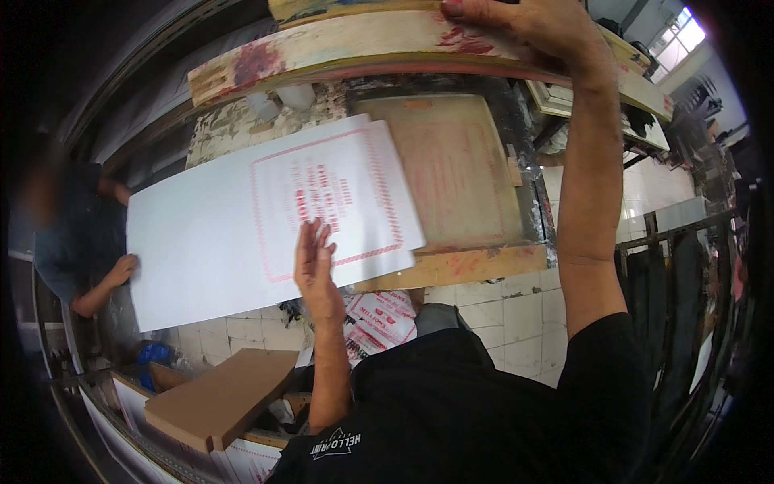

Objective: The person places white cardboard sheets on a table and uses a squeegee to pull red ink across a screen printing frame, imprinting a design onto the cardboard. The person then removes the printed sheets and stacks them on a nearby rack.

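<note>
My left hand [317, 266] is over the right part of a large white sheet [193, 226], its fingers stretched out and slightly apart. Whether the fingertips touch the sheet cannot be told. Red print with a patterned square border covers that part of the sheet, and a second sheet edge shows beneath it. At the top, my right hand [536, 24] grips the raised edge of a wooden screen frame [347, 48], stained with red ink. Below the frame lies a yellowish printing base panel [451, 169] with faint red marks, partly covered by the sheet.
At the left, a co-worker [72, 234] has both hands at the sheet's far left edge. Brown cardboard [226, 395] rests over a bin at the lower left. Red-printed wrapping [379, 319] lies below the table's wooden edge [468, 266]. A dark rack [677, 266] stands at right.
</note>
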